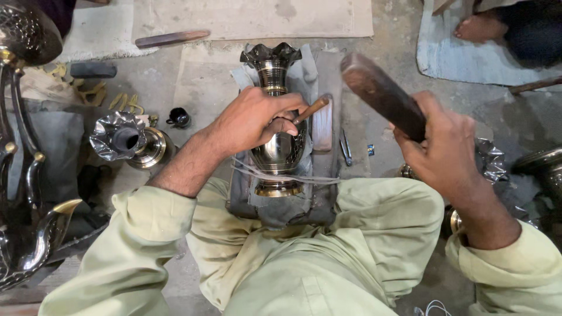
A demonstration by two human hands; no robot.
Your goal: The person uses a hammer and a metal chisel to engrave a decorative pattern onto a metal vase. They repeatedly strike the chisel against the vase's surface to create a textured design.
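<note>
A dark metal vase (275, 73) with a fluted rim and brass bands lies on a grey padded block (319, 199) between my knees, tied down with cord. My left hand (254, 120) rests on the vase's belly and holds a thin wooden-handled chisel (310, 109) against it. My right hand (439, 146) is raised to the right of the vase, gripping a dark wooden mallet (380, 93) that angles up and left.
A second fluted vase (126, 140) lies on the floor at left, near a small black cup (180, 118). A tall dark brass-trimmed piece (26, 175) stands at the far left. Another person's bare foot (480, 26) is at top right. A metal tool (346, 147) lies beside the block.
</note>
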